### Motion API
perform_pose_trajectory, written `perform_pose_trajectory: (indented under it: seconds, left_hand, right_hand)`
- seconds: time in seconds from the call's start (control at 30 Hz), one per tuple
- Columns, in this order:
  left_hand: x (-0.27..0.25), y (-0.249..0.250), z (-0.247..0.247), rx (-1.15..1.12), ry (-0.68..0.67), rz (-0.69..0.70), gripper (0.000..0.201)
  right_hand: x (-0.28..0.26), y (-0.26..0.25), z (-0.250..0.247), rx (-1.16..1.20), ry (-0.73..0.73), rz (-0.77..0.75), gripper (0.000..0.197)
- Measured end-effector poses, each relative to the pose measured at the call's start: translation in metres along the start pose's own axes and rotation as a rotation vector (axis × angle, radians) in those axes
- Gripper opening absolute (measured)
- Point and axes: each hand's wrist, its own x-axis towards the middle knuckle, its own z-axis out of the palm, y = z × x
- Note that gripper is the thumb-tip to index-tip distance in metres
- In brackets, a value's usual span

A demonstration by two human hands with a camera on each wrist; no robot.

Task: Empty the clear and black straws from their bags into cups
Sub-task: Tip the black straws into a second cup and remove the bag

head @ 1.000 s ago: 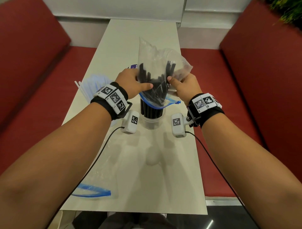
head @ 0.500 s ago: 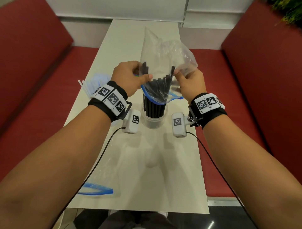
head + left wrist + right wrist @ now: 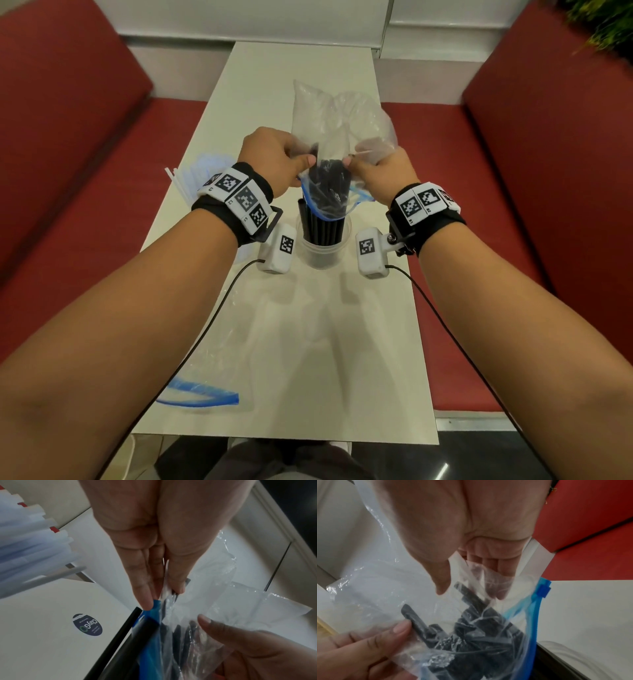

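Observation:
A clear zip bag (image 3: 339,116) with a blue zipper (image 3: 534,615) hangs mouth-down over a clear cup (image 3: 323,255). Black straws (image 3: 323,222) stand in the cup, and their upper ends (image 3: 479,628) are still inside the bag. My left hand (image 3: 274,161) pinches the bag's left side between thumb and fingers (image 3: 145,601). My right hand (image 3: 380,171) pinches the right side the same way. The bag's upper part is crumpled and holds nothing. Clear straws (image 3: 191,171) stand at the left, partly hidden behind my left wrist.
A flat clear bag with a blue zipper (image 3: 205,397) lies at the near left of the long white table (image 3: 325,342). A dark round sticker (image 3: 87,625) is on the tabletop. Red bench seats (image 3: 85,171) flank the table.
Both hands have lifted the bag slightly and come closer together. The black straws have slid lower in the bag toward the cup, leaving the bag's top empty.

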Motion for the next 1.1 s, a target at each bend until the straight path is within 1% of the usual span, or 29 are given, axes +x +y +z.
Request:
perform_pose_trajectory:
  seconds: [0.07,0.13,0.2,0.23,0.3,0.37,0.43,0.5,0.57,0.63,0.7,0.83,0.87,0.93,1.03,1.1]
  left_hand:
    - [-0.001,0.002,-0.001,0.045,-0.023,0.011,0.006]
    - [0.000,0.006,-0.005,0.050,0.006,0.038,0.007]
    - [0.002,0.009,-0.009,0.059,0.042,0.060,0.008]
    - [0.003,0.010,-0.010,0.094,0.040,0.063,0.007]
    - [0.003,0.010,-0.011,0.210,-0.002,0.064,0.003]
    - [0.004,0.011,-0.014,0.297,-0.028,0.058,0.007]
    - [0.006,0.015,-0.019,0.313,-0.012,0.049,0.008]
    - [0.006,0.021,-0.023,0.287,0.031,0.061,0.008]
    - [0.004,0.027,-0.023,0.280,0.031,0.062,0.009]
    - [0.001,0.030,-0.023,0.331,-0.019,0.037,0.012]
    - [0.001,0.034,-0.023,0.391,-0.031,0.047,0.014]
    - [0.004,0.042,-0.026,0.441,-0.059,0.066,0.018]
    - [0.003,0.043,-0.026,0.445,-0.043,0.078,0.020]
    - [0.004,0.044,-0.025,0.425,0.004,0.111,0.020]
    - [0.002,0.048,-0.025,0.326,0.126,0.150,0.013]
    - [0.000,0.056,-0.029,0.255,0.191,0.196,0.010]
  right_hand:
    - [0.001,-0.002,0.001,-0.073,-0.026,-0.054,0.016]
    - [0.004,-0.005,-0.001,-0.047,0.036,-0.062,0.006]
    - [0.007,-0.010,-0.004,0.005,0.098,-0.046,0.019]
    - [0.009,-0.010,-0.004,0.023,0.096,-0.032,0.019]
    - [0.012,-0.007,-0.002,0.029,0.059,0.025,0.011]
    - [0.016,-0.004,-0.002,0.005,0.057,0.066,0.018]
    - [0.016,-0.008,-0.004,0.010,0.080,0.073,0.020]
    - [0.013,-0.015,-0.007,0.063,0.102,0.048,0.018]
    - [0.012,-0.021,-0.008,0.103,0.115,0.019,0.017]
    - [0.011,-0.023,-0.009,0.049,0.075,0.021,0.017]
    - [0.012,-0.025,-0.012,-0.018,0.042,0.039,0.017]
    - [0.008,-0.031,-0.017,-0.013,-0.021,0.089,0.018]
    - [0.007,-0.033,-0.018,-0.026,-0.033,0.089,0.019]
    - [0.005,-0.035,-0.018,-0.019,-0.005,0.081,0.020]
    - [0.002,-0.042,-0.019,0.087,0.087,0.030,0.017]
    - [-0.001,-0.052,-0.021,0.200,0.179,-0.017,0.014]
